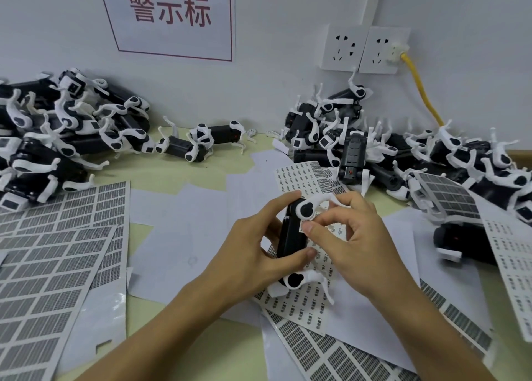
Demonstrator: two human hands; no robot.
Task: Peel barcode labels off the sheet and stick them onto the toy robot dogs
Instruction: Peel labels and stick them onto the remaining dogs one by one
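Note:
My left hand (253, 248) grips a black-and-white toy robot dog (290, 236) held lengthwise above the table, fingers round its far end and thumb on its side. My right hand (354, 236) has its thumb on a small white barcode label (304, 225) on the dog's body, with the other fingers curled near a white leg. Under the hands lies a label sheet (305, 176) with rows of small printed labels, and another sheet (302, 311) lies nearer to me.
Piles of toy dogs lie at the back left (66, 127) and back right (403, 153). Peeled grid sheets (54, 251) cover the left of the table, more sheets (512, 265) the right. Wall sockets (365, 49) with a yellow cable (420, 92) are behind.

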